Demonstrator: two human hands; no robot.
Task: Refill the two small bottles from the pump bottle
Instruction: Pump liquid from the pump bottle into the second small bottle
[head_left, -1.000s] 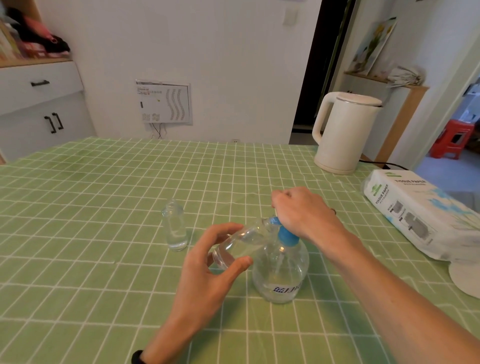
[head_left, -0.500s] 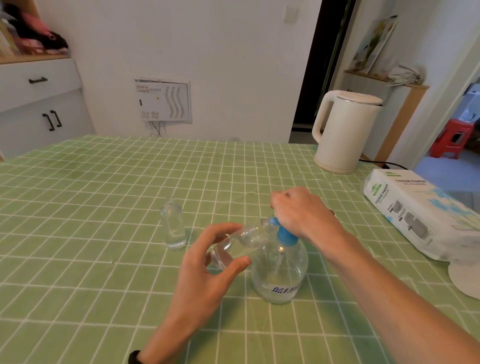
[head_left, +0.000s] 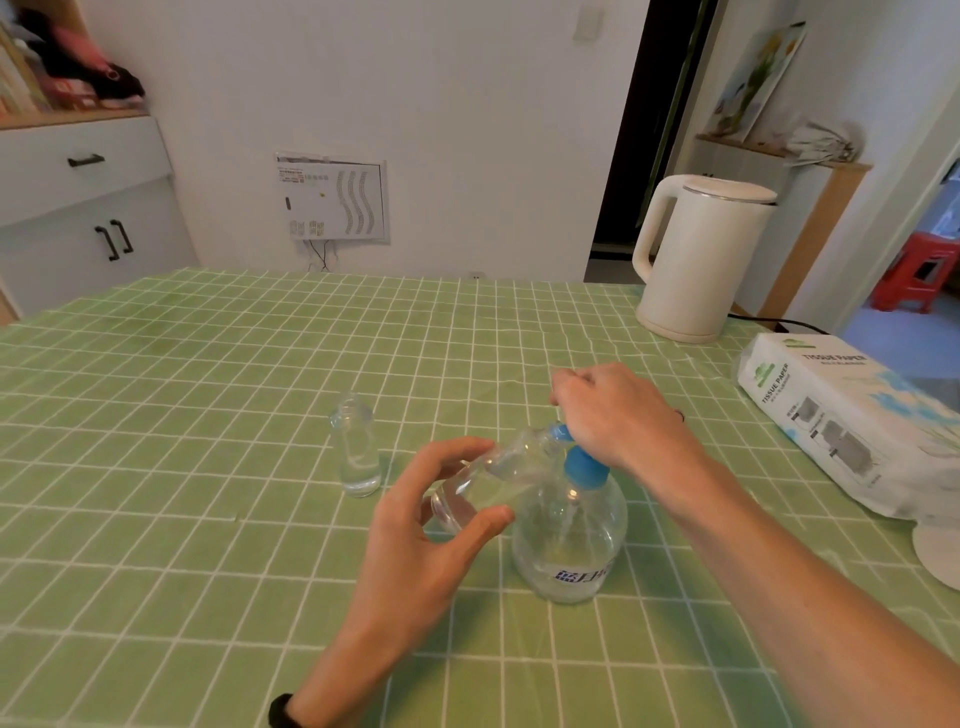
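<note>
The left hand (head_left: 441, 525) grips a small clear bottle (head_left: 485, 480), tilted, mouth at the blue spout (head_left: 560, 431) of the round clear pump bottle (head_left: 569, 540) on the green checked surface (head_left: 208, 415); the right hand (head_left: 618, 415) clasps its top. If the mouth drifts, liquid may spill

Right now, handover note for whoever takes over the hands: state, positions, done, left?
Left hand: grips small clear bottle, tilted, mouth at the blue nozzle.
Right hand: curled over the pump head of the clear pump bottle, standing on the green checked tablecloth.
Second small clear bottle: upright, further left, apart.
Done: held bottle positioned; fill levels hard to read.
Left: fill it, then check the other.
</note>
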